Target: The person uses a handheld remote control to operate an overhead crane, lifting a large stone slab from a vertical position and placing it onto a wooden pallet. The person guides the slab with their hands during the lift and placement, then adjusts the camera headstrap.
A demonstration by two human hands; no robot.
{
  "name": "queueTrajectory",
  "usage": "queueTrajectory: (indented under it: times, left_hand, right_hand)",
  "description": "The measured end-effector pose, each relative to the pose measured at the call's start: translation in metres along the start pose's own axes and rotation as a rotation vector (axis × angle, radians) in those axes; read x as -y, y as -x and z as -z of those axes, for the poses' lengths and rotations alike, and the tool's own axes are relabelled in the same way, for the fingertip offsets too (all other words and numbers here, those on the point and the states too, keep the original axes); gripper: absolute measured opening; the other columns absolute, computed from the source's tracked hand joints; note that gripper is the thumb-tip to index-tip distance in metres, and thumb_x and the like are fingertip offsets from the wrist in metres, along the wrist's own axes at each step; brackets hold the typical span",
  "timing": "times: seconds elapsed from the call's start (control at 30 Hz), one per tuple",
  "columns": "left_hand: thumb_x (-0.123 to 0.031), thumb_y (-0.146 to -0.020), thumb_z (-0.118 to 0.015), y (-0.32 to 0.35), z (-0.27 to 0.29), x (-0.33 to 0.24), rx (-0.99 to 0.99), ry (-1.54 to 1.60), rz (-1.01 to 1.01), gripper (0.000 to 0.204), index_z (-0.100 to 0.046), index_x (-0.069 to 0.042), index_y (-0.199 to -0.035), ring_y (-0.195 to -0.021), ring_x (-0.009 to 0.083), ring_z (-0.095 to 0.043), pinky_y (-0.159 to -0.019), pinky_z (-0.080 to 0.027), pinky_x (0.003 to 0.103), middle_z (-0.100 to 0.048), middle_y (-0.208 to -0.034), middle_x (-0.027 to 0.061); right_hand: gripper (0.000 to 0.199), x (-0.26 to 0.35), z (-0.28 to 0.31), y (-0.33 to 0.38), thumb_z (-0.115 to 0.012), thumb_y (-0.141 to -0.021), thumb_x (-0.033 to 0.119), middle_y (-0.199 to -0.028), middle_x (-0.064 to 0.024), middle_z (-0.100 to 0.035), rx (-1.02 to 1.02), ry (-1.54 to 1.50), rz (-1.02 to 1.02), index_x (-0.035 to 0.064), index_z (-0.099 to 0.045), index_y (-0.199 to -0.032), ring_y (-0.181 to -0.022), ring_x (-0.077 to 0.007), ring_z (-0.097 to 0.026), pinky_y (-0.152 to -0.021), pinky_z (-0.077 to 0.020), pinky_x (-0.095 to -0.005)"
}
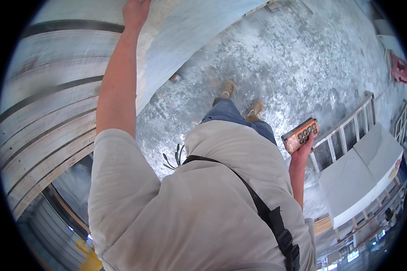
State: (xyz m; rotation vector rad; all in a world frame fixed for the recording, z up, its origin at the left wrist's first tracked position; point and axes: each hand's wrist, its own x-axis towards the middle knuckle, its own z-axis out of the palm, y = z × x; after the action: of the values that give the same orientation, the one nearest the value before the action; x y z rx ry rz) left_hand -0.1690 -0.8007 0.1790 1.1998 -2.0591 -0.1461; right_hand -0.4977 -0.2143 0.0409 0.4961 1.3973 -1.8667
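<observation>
A mottled grey floor (280, 58) lay under your tan boots (228, 89); to your left, wooden planks (49, 107) carried a pale sheet (181, 49).

The orange push-button remote (294, 141) looks like glossy plastic, the planks (49, 119) wood, the shirt (194, 217) matt cloth.

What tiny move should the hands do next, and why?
Perhaps draw the left hand, stretched out over the pale panel, back before pressing anything: the right hand holds an orange push-button remote, which might set something moving.
</observation>
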Motion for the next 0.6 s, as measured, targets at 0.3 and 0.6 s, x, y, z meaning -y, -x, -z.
queueTrajectory:
  times: [0.3,0.6]
  left_hand:
    - [-0.028,-0.078,-0.067,0.005,-0.040,0.028,0.099,-0.070,0.013,0.039,-0.059,0.001,-0.103,-0.089,0.0426,-0.058,-0.076,-0.046,0.046,-0.061,-0.089,0.0269]
    - [-0.038,-0.083,-0.060,-0.009,-0.101,0.029,0.165,-0.245,-0.032,0.038,-0.058,-0.002,-0.095,-0.081,0.0425,-0.059,-0.071,-0.045,0.049,-0.063,-0.083,0.0218]
  right_hand:
    - [0.035,-0.006,-0.001,0.018,-0.053,-0.091,0.032,-0.106,-0.0043,-0.062,-0.022,-0.023,0.020,0.0083,-0.054,-0.116,-0.093,-0.0195,-0.061,-0.081,-0.0512,-0.0355]
    - [0.034,0.003,-0.016,0.040,-0.049,-0.093,0.033,-0.103,-0.0056,-0.062,-0.200,-0.034,0.090,0.0079,-0.053,-0.115,-0.090,-0.0199,-0.061,-0.079,-0.0516,-0.0363]
